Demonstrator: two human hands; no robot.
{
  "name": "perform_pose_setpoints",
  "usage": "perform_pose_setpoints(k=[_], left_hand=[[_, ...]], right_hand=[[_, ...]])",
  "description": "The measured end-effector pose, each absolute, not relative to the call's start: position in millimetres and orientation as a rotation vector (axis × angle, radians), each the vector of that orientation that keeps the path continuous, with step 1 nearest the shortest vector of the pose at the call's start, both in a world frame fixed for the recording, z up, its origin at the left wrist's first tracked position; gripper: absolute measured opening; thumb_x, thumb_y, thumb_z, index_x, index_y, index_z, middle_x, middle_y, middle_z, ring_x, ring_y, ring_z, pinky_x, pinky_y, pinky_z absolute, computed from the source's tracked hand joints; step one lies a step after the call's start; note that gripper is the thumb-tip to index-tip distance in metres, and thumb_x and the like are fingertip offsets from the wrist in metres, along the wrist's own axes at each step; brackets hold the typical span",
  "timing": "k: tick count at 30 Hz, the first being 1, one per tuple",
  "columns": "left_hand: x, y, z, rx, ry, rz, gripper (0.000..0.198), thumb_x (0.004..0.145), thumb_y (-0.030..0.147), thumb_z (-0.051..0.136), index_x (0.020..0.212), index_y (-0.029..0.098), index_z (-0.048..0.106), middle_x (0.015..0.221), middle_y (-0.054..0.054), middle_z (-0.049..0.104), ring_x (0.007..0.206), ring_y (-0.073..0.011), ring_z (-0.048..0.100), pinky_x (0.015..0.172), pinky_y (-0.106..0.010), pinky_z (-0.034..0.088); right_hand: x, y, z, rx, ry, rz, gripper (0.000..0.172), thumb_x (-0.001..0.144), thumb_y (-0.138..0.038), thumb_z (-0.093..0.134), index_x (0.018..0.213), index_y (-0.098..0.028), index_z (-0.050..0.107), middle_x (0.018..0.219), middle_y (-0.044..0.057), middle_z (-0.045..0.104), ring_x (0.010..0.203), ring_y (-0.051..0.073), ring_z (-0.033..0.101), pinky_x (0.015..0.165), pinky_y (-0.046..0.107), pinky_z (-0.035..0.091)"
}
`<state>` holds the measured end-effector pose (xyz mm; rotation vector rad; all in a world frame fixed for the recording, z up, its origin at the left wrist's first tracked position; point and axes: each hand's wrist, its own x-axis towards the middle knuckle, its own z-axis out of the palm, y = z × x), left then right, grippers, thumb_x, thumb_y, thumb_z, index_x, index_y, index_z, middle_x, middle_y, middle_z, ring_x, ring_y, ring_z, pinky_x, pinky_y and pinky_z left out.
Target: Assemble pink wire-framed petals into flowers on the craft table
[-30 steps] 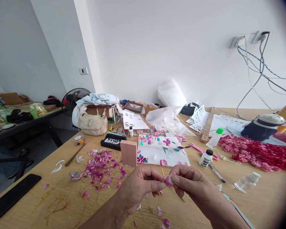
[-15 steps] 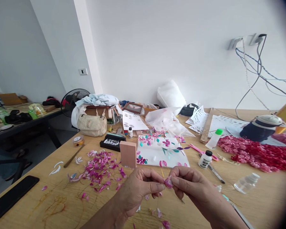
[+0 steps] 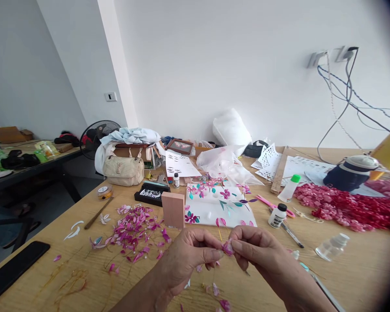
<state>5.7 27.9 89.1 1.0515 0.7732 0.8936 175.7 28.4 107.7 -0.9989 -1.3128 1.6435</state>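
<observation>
- Soft, even daylight is filling the room and brightening the white wall (image 3: 214, 65).
- Shadows are lying faint and short on the wooden table (image 3: 360, 277).
- The right edge is darkening into a black vignette, and straight lines are bowing toward the borders.
- The left hand (image 3: 185, 260), right hand (image 3: 260, 255) and pink petal (image 3: 228, 248) are looking slightly soft.

Two hands (image 3: 186, 258) (image 3: 263, 255), two black-capped white bottles (image 3: 277, 216) (image 3: 176, 180), one green-capped bottle (image 3: 289, 189), one wooden block (image 3: 173, 210), one fan (image 3: 95, 135).
</observation>
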Motion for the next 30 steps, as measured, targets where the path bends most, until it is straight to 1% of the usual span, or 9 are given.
perform_pose_setpoints(k=[5,11,17,22,27,30], left_hand=[[6.1,28.1,89.9,1.018,0.748,0.895,0.012,0.058,0.022,0.071,0.067,0.015,0.067,0.059,0.0,0.056,0.052,-0.0074,0.045,0.053,-0.022,0.032],[6.2,28.4,87.6,1.039,0.815,0.888,0.019,0.056,0.028,0.072,0.069,0.015,0.067,0.059,0.0,0.056,0.052,-0.0081,0.044,0.052,-0.022,0.031],[6.3,27.5,89.1,1.03,0.814,0.894,0.017,0.056,0.027,0.072,0.068,0.015,0.067,0.055,0.001,0.054,0.051,-0.0078,0.043,0.052,-0.022,0.031],[6.3,26.5,92.9,1.03,0.77,0.907,0.015,0.056,0.024,0.072,0.066,0.014,0.068,0.056,0.001,0.054,0.051,-0.0072,0.043,0.052,-0.021,0.032],[6.2,26.0,90.7,1.043,0.78,0.892,0.015,0.059,0.024,0.07,0.07,0.015,0.068,0.056,0.001,0.054,0.051,-0.0073,0.043,0.051,-0.021,0.029],[6.2,26.1,90.5,1.04,0.773,0.898,0.014,0.058,0.024,0.07,0.069,0.015,0.067,0.055,0.001,0.054,0.05,-0.0074,0.043,0.051,-0.022,0.029]], right_hand=[[175.6,29.4,105.8,-0.989,-1.312,1.659,0.028,0.063,-0.04,0.069,0.058,-0.014,0.059,0.049,-0.002,0.052,0.045,0.008,0.039,0.046,0.022,0.028],[175.2,29.1,107.6,-1.019,-1.337,1.632,0.029,0.064,-0.041,0.068,0.055,-0.016,0.057,0.048,-0.003,0.05,0.046,0.008,0.038,0.046,0.022,0.028],[175.5,28.9,106.7,-1.024,-1.369,1.617,0.031,0.065,-0.043,0.067,0.055,-0.015,0.058,0.048,-0.003,0.048,0.046,0.009,0.036,0.046,0.022,0.026],[176.8,29.3,104.0,-1.005,-1.356,1.625,0.029,0.066,-0.041,0.067,0.057,-0.015,0.059,0.048,-0.003,0.049,0.046,0.007,0.036,0.047,0.022,0.025],[175.7,29.0,105.8,-0.981,-1.328,1.65,0.028,0.066,-0.04,0.068,0.057,-0.015,0.059,0.048,-0.003,0.051,0.046,0.007,0.037,0.046,0.021,0.026],[175.6,28.1,106.5,-0.97,-1.321,1.66,0.028,0.066,-0.039,0.068,0.056,-0.014,0.058,0.05,-0.002,0.052,0.046,0.007,0.038,0.046,0.021,0.026]])
